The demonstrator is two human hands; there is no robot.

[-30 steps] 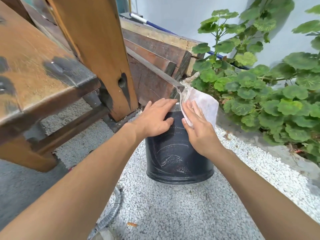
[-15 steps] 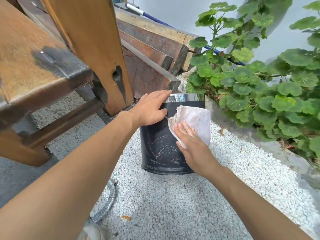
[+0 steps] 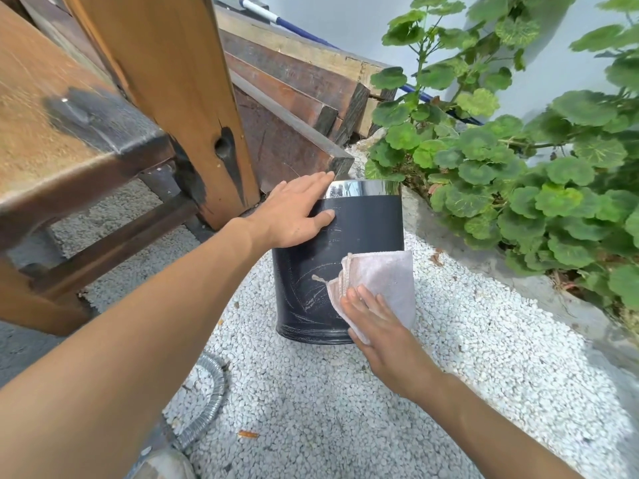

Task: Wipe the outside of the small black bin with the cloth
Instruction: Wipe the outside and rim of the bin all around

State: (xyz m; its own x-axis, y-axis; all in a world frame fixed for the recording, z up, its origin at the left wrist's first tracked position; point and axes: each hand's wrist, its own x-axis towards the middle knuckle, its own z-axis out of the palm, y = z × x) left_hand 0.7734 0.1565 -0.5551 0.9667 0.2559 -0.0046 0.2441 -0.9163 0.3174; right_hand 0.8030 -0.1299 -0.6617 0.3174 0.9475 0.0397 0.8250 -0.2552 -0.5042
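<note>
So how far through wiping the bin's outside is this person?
Partway. Done: the upper band of the black bin under the shiny rim looks clean and even. In hand: the right hand presses the folded cloth flat against the lower right side, while the left hand steadies the top. Left: pale smears low on the front wall near the base; the back is hidden.

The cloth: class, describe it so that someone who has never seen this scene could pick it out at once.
Start at the wooden bench on the left, then look right to the small black bin with a shiny metal rim standing on white gravel. The cloth is the folded pale pinkish-grey rag pressed flat against the bin's lower right side by the right hand; it is the only fabric there.
</note>
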